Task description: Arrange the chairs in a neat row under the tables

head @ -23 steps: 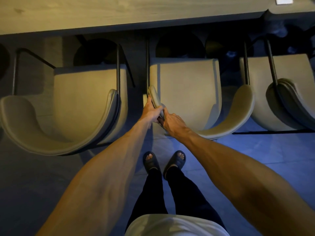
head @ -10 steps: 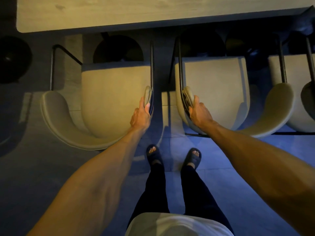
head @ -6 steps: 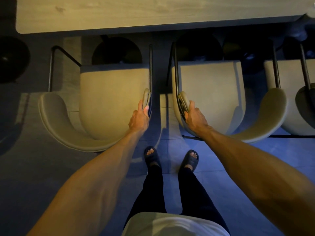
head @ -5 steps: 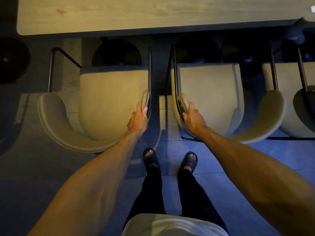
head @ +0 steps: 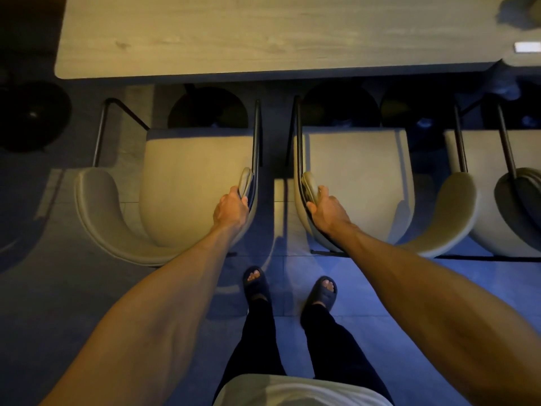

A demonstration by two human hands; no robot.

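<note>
Before the pale wooden tabletop point(head: 263, 33), left hand point(head: 231, 208) and right hand point(head: 325, 210) each grip a beige padded, black-framed chair point(head: 190, 177) by its backrest tip, likely a stiff, sturdy hold.

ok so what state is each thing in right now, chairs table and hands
left chair: upright, facing table, seat not tucked under
middle chair: upright, facing table, apart from left chair
right chair: upright, partly out of frame
left hand: grips left chair's armrest by the gap
right hand: grips middle chair's armrest by the gap
</note>
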